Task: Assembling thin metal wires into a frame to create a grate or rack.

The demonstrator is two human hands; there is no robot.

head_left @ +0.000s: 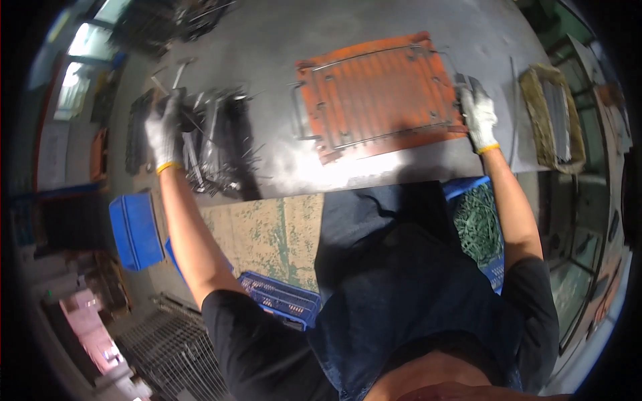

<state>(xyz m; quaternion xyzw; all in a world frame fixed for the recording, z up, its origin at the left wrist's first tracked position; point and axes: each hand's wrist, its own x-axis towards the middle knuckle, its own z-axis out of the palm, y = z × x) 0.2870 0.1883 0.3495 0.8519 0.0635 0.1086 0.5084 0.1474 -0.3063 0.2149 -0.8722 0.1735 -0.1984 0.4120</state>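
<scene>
My left hand (165,127), in a white glove with greyed fingers, is at the left of the metal table, its fingers closed around thin metal pieces. A T-ended metal rod (180,72) sticks up past the fingertips. Beside that hand lies a pile of loose metal parts (212,130). My right hand (479,119), gloved too, is closed at the right edge of an orange ribbed plate (381,87), around the bent rod there; the fingertips are blurred. Long metal rods (371,55) lie along the plate's far and near edges, and a bent rod loop (297,110) juts from its left side.
A worn tan box (535,100) with long metal strips stands at the table's right. Under the table edge are a blue crate of green strips (477,224), a blue basket (281,297) and a blue bin (137,230). Dark parts (144,27) are heaped at the far left.
</scene>
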